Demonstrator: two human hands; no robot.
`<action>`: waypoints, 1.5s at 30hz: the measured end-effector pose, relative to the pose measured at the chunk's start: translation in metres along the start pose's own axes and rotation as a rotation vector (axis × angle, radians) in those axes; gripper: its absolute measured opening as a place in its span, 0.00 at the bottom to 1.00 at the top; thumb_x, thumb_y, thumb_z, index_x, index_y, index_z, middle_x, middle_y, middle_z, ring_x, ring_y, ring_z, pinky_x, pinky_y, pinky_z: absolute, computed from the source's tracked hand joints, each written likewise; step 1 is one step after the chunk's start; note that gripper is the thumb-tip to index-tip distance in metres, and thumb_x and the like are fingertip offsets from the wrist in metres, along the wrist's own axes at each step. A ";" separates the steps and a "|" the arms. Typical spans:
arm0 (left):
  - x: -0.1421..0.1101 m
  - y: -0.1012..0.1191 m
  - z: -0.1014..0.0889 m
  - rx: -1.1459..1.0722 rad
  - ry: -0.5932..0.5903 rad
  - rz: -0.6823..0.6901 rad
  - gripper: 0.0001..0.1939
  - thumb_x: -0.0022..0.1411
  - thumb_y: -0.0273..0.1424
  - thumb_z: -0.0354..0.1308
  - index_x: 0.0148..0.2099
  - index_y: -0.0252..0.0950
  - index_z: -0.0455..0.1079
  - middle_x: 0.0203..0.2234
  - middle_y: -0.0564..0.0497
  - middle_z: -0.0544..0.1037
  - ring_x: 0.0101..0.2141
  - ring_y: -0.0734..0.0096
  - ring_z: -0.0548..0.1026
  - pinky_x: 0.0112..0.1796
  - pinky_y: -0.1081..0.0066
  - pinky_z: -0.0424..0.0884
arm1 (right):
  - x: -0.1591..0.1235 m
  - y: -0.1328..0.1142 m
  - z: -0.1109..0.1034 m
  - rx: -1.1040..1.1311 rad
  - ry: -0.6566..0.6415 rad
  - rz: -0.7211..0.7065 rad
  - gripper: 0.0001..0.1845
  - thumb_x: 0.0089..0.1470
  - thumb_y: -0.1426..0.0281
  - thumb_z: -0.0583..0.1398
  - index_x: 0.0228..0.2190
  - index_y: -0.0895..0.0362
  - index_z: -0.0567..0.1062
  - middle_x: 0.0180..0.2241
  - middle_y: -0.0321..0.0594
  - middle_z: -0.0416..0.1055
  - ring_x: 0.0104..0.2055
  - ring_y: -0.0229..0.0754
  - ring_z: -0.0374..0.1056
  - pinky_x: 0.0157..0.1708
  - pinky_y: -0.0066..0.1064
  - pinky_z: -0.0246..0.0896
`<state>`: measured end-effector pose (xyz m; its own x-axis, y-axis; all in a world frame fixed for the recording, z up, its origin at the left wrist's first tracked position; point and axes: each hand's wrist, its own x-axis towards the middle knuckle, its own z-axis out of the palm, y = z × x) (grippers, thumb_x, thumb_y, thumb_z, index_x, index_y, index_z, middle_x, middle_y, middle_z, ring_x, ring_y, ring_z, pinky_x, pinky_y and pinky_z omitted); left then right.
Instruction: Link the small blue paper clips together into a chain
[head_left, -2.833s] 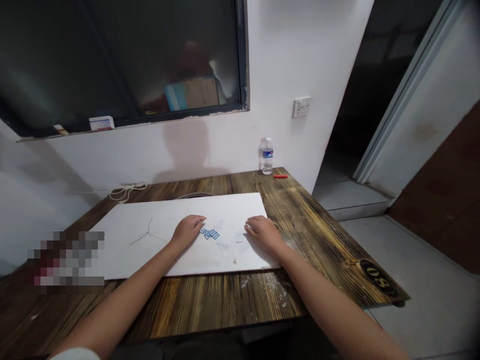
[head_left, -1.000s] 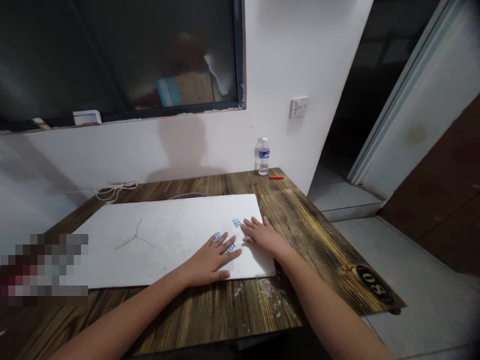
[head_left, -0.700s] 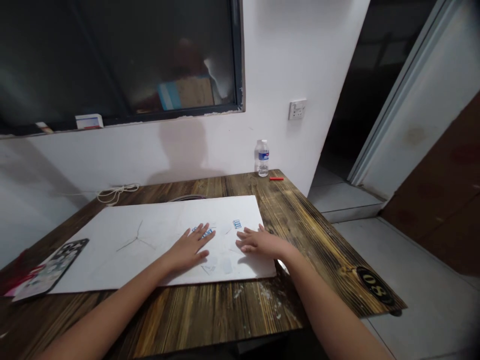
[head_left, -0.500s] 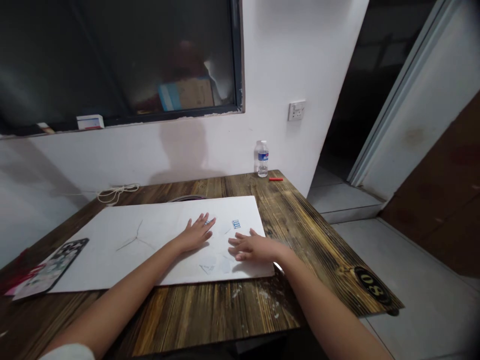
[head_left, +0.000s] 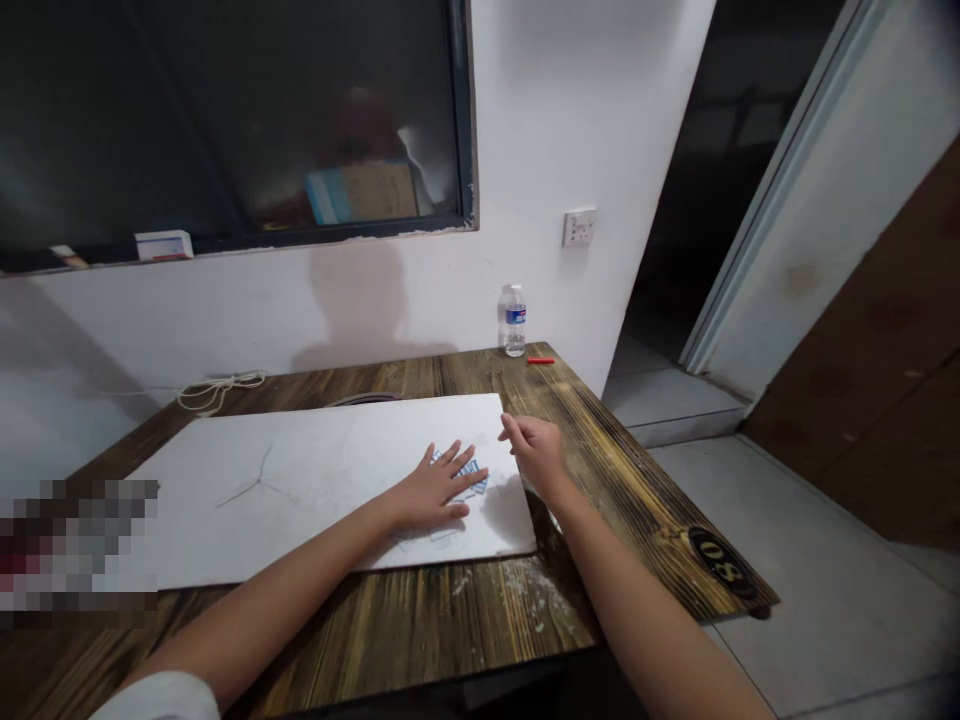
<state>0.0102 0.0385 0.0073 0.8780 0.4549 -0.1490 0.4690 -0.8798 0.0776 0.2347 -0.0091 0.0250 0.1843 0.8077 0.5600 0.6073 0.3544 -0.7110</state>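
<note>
My left hand (head_left: 435,490) lies flat on the white board (head_left: 225,520), its fingers spread. Its fingertips touch a small bunch of blue-marked pieces (head_left: 471,473), which the fingers partly hide. A few pale, translucent scraps (head_left: 444,536) show just below that hand. My right hand (head_left: 534,452) is raised slightly near the board's right edge, with its fingers pointing left and nothing visible in them. The board lies on a dark wooden table (head_left: 420,640).
At the table's back stand a water bottle (head_left: 514,322) and a red stick (head_left: 540,360). A white cord (head_left: 214,392) lies at the back left. A pixelated patch (head_left: 75,550) hides the left corner. The table's right edge drops to a tiled floor (head_left: 840,620).
My left hand has moved right onto the blue-marked pieces, which now lie bunched together. My right hand has lifted and moved toward the board's far right corner. The view has shifted slightly.
</note>
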 end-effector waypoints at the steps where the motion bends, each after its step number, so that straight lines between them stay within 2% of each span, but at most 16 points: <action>1: -0.009 0.002 -0.001 -0.003 -0.010 0.025 0.38 0.61 0.58 0.40 0.69 0.54 0.39 0.68 0.46 0.35 0.65 0.42 0.34 0.57 0.35 0.33 | 0.001 0.001 -0.002 0.007 0.037 0.010 0.29 0.63 0.55 0.47 0.20 0.57 0.75 0.22 0.39 0.74 0.27 0.38 0.70 0.30 0.26 0.57; 6: -0.055 0.003 -0.002 -0.011 -0.070 0.002 0.39 0.60 0.59 0.40 0.69 0.53 0.36 0.68 0.47 0.32 0.65 0.42 0.34 0.57 0.37 0.34 | 0.001 0.001 -0.006 0.043 0.120 0.031 0.29 0.62 0.55 0.48 0.18 0.57 0.75 0.18 0.37 0.70 0.23 0.38 0.67 0.28 0.27 0.56; 11: -0.085 -0.022 0.000 0.013 -0.074 -0.187 0.36 0.63 0.55 0.40 0.69 0.53 0.36 0.68 0.47 0.33 0.66 0.45 0.37 0.59 0.40 0.36 | -0.001 -0.001 -0.003 0.053 0.110 0.023 0.29 0.62 0.55 0.49 0.18 0.56 0.74 0.18 0.37 0.71 0.24 0.37 0.67 0.28 0.26 0.55; 15: -0.076 -0.049 0.003 0.007 -0.029 -0.385 0.32 0.67 0.50 0.36 0.69 0.50 0.37 0.68 0.45 0.35 0.66 0.46 0.37 0.58 0.38 0.40 | -0.002 -0.001 -0.002 0.034 0.089 0.029 0.30 0.62 0.55 0.48 0.18 0.56 0.74 0.19 0.37 0.71 0.24 0.37 0.68 0.28 0.26 0.55; 19: -0.037 -0.055 0.005 -0.018 0.016 -0.481 0.35 0.67 0.51 0.33 0.70 0.42 0.38 0.68 0.41 0.35 0.66 0.45 0.34 0.57 0.37 0.40 | -0.001 0.001 -0.001 -0.020 0.068 0.043 0.30 0.63 0.55 0.46 0.19 0.56 0.75 0.20 0.38 0.73 0.25 0.37 0.69 0.28 0.26 0.55; 21: -0.014 -0.046 0.005 -0.020 0.042 -0.427 0.36 0.66 0.52 0.33 0.70 0.41 0.39 0.68 0.42 0.35 0.66 0.45 0.33 0.57 0.37 0.39 | 0.002 0.004 0.000 -0.083 0.013 0.059 0.29 0.63 0.56 0.47 0.20 0.56 0.76 0.21 0.38 0.74 0.26 0.38 0.69 0.28 0.26 0.53; 24: 0.012 -0.017 0.003 -0.017 0.049 -0.202 0.38 0.65 0.54 0.35 0.70 0.44 0.36 0.68 0.44 0.35 0.66 0.48 0.34 0.58 0.39 0.34 | 0.005 0.008 0.001 -0.206 -0.134 0.106 0.26 0.62 0.59 0.49 0.22 0.55 0.78 0.25 0.38 0.77 0.29 0.39 0.71 0.27 0.27 0.52; 26: 0.019 0.005 0.002 -0.016 0.023 -0.052 0.39 0.63 0.57 0.36 0.70 0.45 0.33 0.68 0.45 0.35 0.66 0.48 0.34 0.58 0.39 0.32 | 0.007 0.010 0.001 -0.250 -0.187 0.123 0.25 0.62 0.60 0.49 0.23 0.55 0.79 0.27 0.39 0.78 0.31 0.40 0.71 0.28 0.27 0.53; 29: 0.014 0.032 0.001 -0.001 -0.015 0.108 0.43 0.61 0.59 0.37 0.70 0.45 0.31 0.68 0.45 0.37 0.66 0.47 0.35 0.58 0.39 0.30 | 0.007 0.010 0.002 -0.266 -0.196 0.139 0.26 0.62 0.60 0.48 0.25 0.56 0.79 0.28 0.40 0.78 0.32 0.40 0.72 0.30 0.26 0.54; 32: -0.003 0.040 0.003 -0.006 -0.009 0.091 0.41 0.63 0.57 0.36 0.70 0.44 0.32 0.68 0.46 0.38 0.66 0.50 0.38 0.60 0.43 0.34 | 0.008 0.011 0.002 -0.261 -0.249 0.149 0.25 0.62 0.61 0.48 0.27 0.56 0.80 0.30 0.41 0.78 0.34 0.40 0.72 0.34 0.27 0.57; 35: -0.024 0.029 0.005 -0.012 -0.018 -0.045 0.35 0.66 0.53 0.34 0.70 0.47 0.35 0.68 0.48 0.39 0.66 0.54 0.41 0.61 0.47 0.38 | 0.008 0.018 -0.001 -0.155 -0.449 0.067 0.19 0.60 0.59 0.52 0.38 0.56 0.79 0.40 0.44 0.77 0.43 0.44 0.72 0.43 0.31 0.60; 36: -0.031 0.023 0.005 -0.014 -0.029 -0.094 0.34 0.66 0.53 0.34 0.70 0.47 0.35 0.68 0.49 0.39 0.66 0.54 0.40 0.61 0.47 0.38 | 0.008 0.022 -0.003 -0.104 -0.543 0.031 0.19 0.58 0.59 0.56 0.44 0.56 0.77 0.47 0.45 0.74 0.50 0.45 0.69 0.49 0.33 0.59; 37: -0.038 0.017 0.006 -0.016 -0.040 -0.134 0.34 0.66 0.52 0.34 0.70 0.48 0.35 0.68 0.49 0.38 0.66 0.54 0.39 0.61 0.47 0.38 | 0.008 0.027 -0.005 -0.089 -0.625 0.023 0.23 0.54 0.59 0.60 0.49 0.56 0.74 0.55 0.46 0.68 0.56 0.47 0.64 0.54 0.35 0.56; 40: -0.055 -0.005 0.008 -0.029 -0.036 -0.227 0.36 0.66 0.53 0.37 0.70 0.47 0.35 0.68 0.48 0.37 0.66 0.53 0.38 0.61 0.48 0.39 | 0.008 0.043 -0.012 -0.170 -0.829 0.064 0.48 0.36 0.61 0.71 0.58 0.55 0.64 0.65 0.50 0.49 0.67 0.56 0.43 0.63 0.44 0.42; 42: -0.061 -0.018 0.008 -0.036 -0.016 -0.262 0.35 0.66 0.52 0.36 0.70 0.47 0.36 0.68 0.49 0.38 0.66 0.54 0.37 0.61 0.48 0.38 | 0.009 0.051 -0.015 -0.245 -0.854 0.102 0.57 0.30 0.60 0.73 0.61 0.54 0.60 0.67 0.49 0.42 0.68 0.59 0.33 0.64 0.49 0.36; 45: -0.059 -0.032 0.008 -0.030 0.010 -0.333 0.34 0.66 0.52 0.35 0.70 0.47 0.39 0.68 0.49 0.39 0.66 0.54 0.37 0.61 0.46 0.39 | 0.008 0.055 -0.013 -0.336 -0.817 0.124 0.60 0.28 0.58 0.73 0.62 0.51 0.57 0.68 0.46 0.37 0.69 0.61 0.27 0.63 0.53 0.33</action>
<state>-0.0575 0.0386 0.0055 0.6771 0.7180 -0.1613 0.7326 -0.6784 0.0553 0.2793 0.0113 -0.0040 -0.2671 0.9602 -0.0819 0.8377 0.1894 -0.5122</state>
